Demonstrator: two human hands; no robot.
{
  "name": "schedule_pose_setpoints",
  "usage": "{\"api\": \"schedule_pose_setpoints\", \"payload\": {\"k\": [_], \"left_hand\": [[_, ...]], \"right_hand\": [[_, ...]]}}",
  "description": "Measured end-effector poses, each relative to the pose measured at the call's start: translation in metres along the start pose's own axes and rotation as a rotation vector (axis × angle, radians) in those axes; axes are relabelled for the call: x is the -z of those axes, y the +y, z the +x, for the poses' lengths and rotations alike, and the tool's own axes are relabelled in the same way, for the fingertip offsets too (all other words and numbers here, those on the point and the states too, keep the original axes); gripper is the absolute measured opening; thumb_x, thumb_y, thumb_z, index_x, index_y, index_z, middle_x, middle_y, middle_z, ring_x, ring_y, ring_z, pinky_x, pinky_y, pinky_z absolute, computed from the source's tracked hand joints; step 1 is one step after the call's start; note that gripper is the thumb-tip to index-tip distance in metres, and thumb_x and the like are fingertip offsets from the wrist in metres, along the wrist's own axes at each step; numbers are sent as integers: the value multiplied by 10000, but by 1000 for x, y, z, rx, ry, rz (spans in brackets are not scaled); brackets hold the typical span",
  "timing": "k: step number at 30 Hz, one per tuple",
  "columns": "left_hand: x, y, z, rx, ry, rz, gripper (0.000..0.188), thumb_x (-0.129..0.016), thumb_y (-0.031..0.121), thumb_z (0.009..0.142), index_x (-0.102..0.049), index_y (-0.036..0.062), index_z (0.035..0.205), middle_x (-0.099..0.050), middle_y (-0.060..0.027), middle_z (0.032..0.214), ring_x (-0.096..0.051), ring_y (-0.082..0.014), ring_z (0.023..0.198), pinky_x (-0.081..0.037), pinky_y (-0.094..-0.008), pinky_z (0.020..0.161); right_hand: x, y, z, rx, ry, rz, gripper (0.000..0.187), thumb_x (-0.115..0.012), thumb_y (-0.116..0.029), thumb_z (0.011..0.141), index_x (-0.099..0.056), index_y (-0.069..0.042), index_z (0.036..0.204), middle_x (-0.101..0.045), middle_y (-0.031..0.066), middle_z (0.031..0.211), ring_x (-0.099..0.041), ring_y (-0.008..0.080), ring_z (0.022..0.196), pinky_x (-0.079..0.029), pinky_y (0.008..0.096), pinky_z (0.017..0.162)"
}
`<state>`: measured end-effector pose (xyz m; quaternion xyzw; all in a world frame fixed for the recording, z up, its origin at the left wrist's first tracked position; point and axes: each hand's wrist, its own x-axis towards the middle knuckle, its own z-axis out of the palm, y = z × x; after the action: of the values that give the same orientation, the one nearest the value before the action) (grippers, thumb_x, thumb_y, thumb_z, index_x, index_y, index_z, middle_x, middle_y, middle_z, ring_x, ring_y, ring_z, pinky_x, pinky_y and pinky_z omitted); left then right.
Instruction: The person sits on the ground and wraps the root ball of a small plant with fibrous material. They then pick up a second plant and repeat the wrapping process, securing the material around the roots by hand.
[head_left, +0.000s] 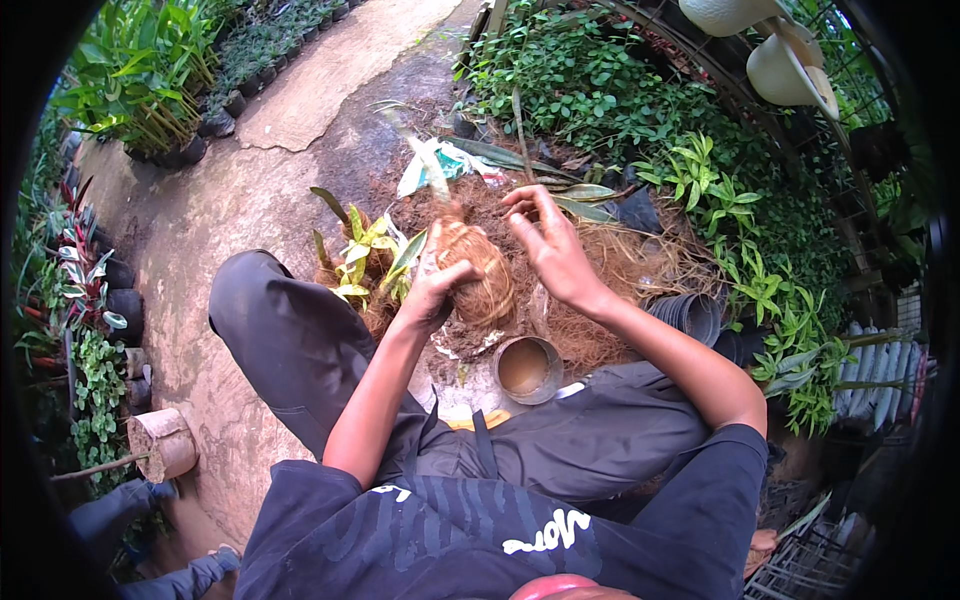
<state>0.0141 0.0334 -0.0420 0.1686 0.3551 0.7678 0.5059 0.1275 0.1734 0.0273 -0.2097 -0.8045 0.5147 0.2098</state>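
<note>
My left hand (pixel 440 282) is wrapped round a root ball bound in brown coconut fibre (pixel 478 275), with the thumb across its near side. A pale leaf (pixel 432 170), blurred by motion, rises from the top of the ball. Just to the right, my right hand (pixel 550 245) hovers with bent fingers and thumb apart; no thing shows clearly between them. Under both hands lies a heap of dark soil (pixel 485 205). Loose coconut fibre (pixel 590 325) spreads to the right of it. Left of my left hand stand fibre-wrapped plants with yellow-green leaves (pixel 365 250).
A round container of brownish water (pixel 527 370) stands close before my lap. Nested dark pots (pixel 690 318) lie at the right. Cut long leaves (pixel 580 192) and a white-green plastic bag (pixel 440 165) lie beyond the soil. Another person's legs (pixel 120 515) show at lower left.
</note>
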Motion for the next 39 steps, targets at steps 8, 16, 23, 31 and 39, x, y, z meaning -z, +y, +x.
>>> {"api": "schedule_pose_setpoints", "payload": {"k": [8,16,23,31,39], "left_hand": [[9,4,10,46,291,-522,609,-572,27,769,-391,17,1351,-578,-126,1105,-607,-228,990,-524,-385,897],[-20,-7,6,213,190,-528,483,-550,117,757,-498,-10,1221,-589,-170,1128,-600,-286,1032,-496,-414,941],[-6,5,11,138,136,-733,637,-557,165,708,-434,-45,1297,-570,-190,1171,-563,-307,1082,-458,-437,985],[-1,10,7,-41,48,-634,740,-537,146,698,-337,-42,1386,-540,-166,1212,-543,-283,1121,-471,-421,975],[-8,5,4,-150,109,-386,742,-538,129,712,-310,25,1411,-483,-158,1250,-527,-294,1135,-483,-438,965]], "right_hand": [[-19,-8,-39,234,114,-229,445,-337,-290,977,-410,-114,1380,-398,184,1406,-389,338,1309,-299,508,1104],[-53,-23,-56,256,301,-273,586,-308,-446,978,-304,-64,1423,-155,177,1507,-136,346,1414,-149,511,1129],[-73,-15,-81,141,760,-24,207,-614,-143,788,-616,-44,969,-524,99,1009,-487,226,1066,-404,380,901],[-96,-22,-88,198,654,-153,221,-714,-18,754,-685,-1,973,-658,145,1028,-640,275,984,-505,357,855],[-97,-7,-85,126,614,-60,189,-655,28,787,-681,27,974,-646,152,1026,-592,272,1019,-441,356,907]]}}
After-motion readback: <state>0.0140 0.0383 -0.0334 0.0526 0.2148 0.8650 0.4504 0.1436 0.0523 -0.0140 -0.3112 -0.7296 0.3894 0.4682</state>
